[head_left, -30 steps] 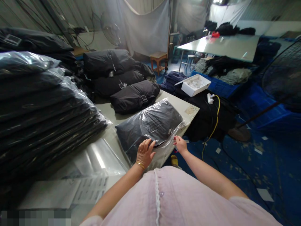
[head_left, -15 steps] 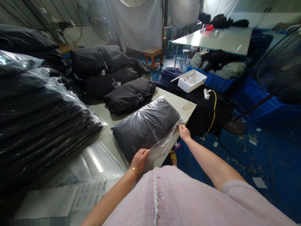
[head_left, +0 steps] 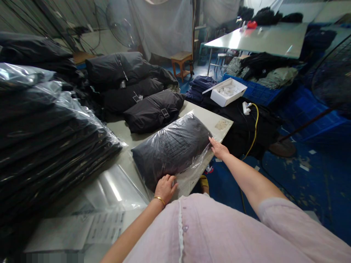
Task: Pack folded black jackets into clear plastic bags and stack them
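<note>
A folded dark garment in a clear plastic bag lies on the pale table before me. My left hand, with a gold bracelet at the wrist, rests on the near left edge of the bag, fingers spread and pointing away. At the bag's right end my right hand touches the plastic with its fingers stretched out. Loose clear film runs along the near edge between both hands. Neither hand grips anything that I can see.
Bagged dark garments are piled high on the left. Folded black garments with tags lie behind the bag. Flat plastic bags and printed sheets are at the near left. Beyond the table's right corner are a white box and a yellow cord.
Both hands have let go of the bag's near edge and flattened onto it. My right hand has its fingers extended at the right end. The view has shifted slightly.
</note>
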{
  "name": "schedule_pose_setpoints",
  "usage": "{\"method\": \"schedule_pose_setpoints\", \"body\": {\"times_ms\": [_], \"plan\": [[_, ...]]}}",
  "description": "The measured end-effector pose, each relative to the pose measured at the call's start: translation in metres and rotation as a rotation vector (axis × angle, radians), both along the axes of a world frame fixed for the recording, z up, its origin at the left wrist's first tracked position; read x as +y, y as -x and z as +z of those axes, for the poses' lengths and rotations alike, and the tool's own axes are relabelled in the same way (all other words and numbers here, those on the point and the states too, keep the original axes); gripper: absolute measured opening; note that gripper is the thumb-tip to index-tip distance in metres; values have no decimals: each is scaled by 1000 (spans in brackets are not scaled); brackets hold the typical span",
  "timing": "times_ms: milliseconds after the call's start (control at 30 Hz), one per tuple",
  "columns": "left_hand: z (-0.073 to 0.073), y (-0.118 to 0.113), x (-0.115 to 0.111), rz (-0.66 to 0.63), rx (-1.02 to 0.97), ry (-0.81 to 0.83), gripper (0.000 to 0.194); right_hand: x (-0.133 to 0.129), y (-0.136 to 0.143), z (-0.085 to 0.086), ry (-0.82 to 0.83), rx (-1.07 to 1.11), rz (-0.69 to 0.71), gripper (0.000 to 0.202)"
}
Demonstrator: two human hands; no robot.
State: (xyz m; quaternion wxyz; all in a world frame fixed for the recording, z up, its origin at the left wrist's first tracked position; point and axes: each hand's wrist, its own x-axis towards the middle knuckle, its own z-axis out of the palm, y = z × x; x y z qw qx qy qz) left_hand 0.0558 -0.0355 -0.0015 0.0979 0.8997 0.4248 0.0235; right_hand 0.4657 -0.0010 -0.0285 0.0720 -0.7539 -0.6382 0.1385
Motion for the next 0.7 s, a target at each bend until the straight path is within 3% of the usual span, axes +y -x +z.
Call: {"method": "schedule_pose_setpoints", "body": {"times_ms": [133,233,433,700], "plan": [[-1,-12,-9,98,40,-2,67,5,-8,-5,46,17,-6,66],[-8,-21,-19,152,68,-52,80,8,-11,-5,79,24,8,65],[-22,-21,-37,190,-19,-153,68,12,-14,-1,137,14,50,68],[-27,-10,-34,112,-132,-215,34,14,-16,1,171,7,71,73]]}}
